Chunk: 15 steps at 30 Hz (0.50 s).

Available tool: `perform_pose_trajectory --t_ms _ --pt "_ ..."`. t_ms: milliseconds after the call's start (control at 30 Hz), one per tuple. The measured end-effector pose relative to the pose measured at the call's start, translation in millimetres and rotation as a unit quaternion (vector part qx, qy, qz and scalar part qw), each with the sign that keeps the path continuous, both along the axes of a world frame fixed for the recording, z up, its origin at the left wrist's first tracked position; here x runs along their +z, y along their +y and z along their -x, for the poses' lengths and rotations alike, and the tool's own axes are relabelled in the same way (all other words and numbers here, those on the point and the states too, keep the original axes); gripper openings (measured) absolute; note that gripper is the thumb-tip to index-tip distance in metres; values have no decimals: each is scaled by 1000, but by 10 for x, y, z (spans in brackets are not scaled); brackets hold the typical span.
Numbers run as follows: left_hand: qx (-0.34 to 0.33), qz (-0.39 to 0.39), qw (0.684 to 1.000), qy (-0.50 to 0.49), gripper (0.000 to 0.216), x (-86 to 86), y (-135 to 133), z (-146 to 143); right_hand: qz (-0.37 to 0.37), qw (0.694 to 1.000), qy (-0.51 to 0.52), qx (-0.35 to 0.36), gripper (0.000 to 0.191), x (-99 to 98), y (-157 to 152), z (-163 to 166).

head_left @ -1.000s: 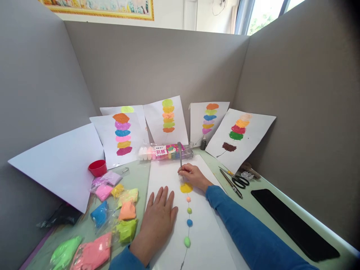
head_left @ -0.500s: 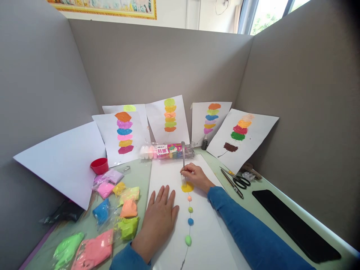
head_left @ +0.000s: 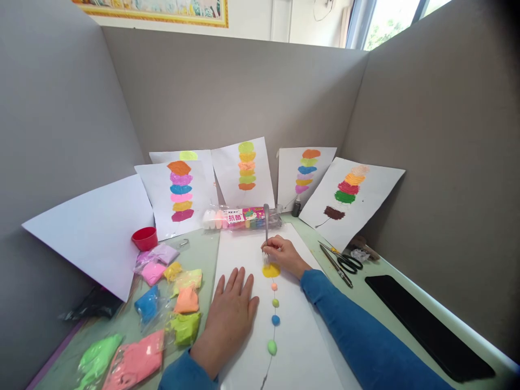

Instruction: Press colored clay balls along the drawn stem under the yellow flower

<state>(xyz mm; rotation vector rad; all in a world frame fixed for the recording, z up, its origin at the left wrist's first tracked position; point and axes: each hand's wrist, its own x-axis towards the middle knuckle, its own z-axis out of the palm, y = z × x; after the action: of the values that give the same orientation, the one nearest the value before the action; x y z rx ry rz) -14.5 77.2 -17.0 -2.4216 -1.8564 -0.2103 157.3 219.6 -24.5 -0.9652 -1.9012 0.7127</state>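
Note:
Pinched in my right hand is a metal fork, upright with its tines down at a flattened yellow clay piece. My left hand lies flat with fingers spread on the white paper. Below the yellow piece, along a drawn line, sit small clay balls: a peach one, a light green one, a blue one and a green one. Whether the tines press into the clay or only touch it is hard to make out.
Bags of coloured clay and a red cup are on the left. A clay package lies behind the paper. Painted sheets lean at the back. On the right are scissors, a pen and a black flat object.
The whole view has shifted very slightly. Both hands and the fork look the same against the paper.

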Motion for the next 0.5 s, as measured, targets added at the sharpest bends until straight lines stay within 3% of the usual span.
perform_pose_trajectory --t_ms 167,367,500 --pt "-1 0 1000 1 49 -8 -2 3 18 999 -19 29 10 -48 -29 0" --pt "-3 -5 1000 -1 49 -3 -12 1 8 1000 -4 -20 11 -28 41 31" --pt "-4 -10 1000 -5 48 -10 -14 9 13 1000 -3 2 12 -26 -11 23"
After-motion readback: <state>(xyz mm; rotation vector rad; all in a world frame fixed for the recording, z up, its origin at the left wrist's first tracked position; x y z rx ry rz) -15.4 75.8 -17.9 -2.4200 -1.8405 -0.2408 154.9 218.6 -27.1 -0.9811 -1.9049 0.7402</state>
